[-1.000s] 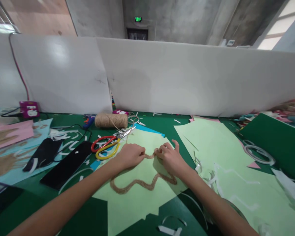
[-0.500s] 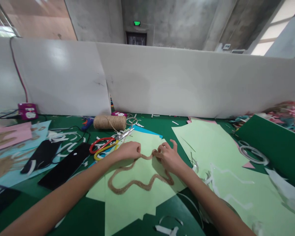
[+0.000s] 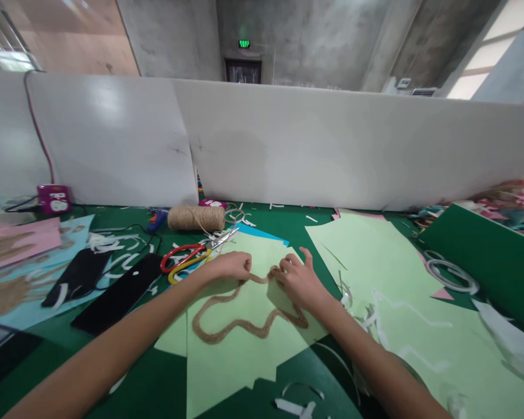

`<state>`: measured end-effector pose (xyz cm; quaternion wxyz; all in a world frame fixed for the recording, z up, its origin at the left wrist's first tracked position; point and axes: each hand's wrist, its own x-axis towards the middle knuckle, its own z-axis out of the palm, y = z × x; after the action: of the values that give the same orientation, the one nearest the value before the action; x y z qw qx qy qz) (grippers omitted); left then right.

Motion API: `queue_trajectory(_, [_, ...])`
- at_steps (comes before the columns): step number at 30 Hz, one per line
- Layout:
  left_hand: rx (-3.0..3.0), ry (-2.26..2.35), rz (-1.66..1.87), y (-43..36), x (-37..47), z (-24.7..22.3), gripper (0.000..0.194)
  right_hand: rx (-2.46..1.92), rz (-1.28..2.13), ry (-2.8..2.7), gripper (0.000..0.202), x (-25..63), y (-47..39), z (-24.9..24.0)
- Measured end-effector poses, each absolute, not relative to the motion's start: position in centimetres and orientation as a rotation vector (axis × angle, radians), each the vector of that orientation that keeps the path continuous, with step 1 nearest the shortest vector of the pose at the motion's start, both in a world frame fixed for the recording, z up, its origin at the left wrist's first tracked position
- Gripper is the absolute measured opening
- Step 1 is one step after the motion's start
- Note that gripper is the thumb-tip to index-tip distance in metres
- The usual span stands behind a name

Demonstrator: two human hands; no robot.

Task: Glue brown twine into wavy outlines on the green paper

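Note:
Brown twine [image 3: 244, 327] lies in a wavy closed outline on light green paper [image 3: 227, 372]. My left hand [image 3: 233, 266] is closed on the twine at the upper left of the outline. Across a short stretch of twine, my right hand [image 3: 297, 278] pinches it near a small bend, its index finger raised. Behind my left wrist lie scissors [image 3: 192, 256] with red and yellow handles, blades pointing away. A twine spool [image 3: 196, 218] rests on its side behind them.
On the left are two black phones [image 3: 117, 294], a blue glue gun [image 3: 157, 220], and pink and blue papers [image 3: 21, 238]. More green paper [image 3: 375, 250], a tape-like coil [image 3: 452, 274] and a green box [image 3: 484, 250] occupy the right. A white partition [image 3: 288, 145] stands behind.
The twine between my hands looks slightly straighter and lower. Both hands stay almost where they were, and the view has shifted a little.

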<state>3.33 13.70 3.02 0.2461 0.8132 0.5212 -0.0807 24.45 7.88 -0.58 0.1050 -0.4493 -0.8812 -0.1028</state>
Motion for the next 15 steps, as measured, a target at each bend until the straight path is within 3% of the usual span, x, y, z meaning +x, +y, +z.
queue_trajectory(5, [2.225,1.392,-0.260,14.1,3.4,3.2,0.035,-1.303,-0.407,-2.574,0.026,23.6,7.3,-0.3])
queue_trajectory(15, [2.284,1.388,-0.151,13.3,2.8,2.5,0.023,-1.106,-0.180,-2.782,0.045,22.1,6.1,0.9])
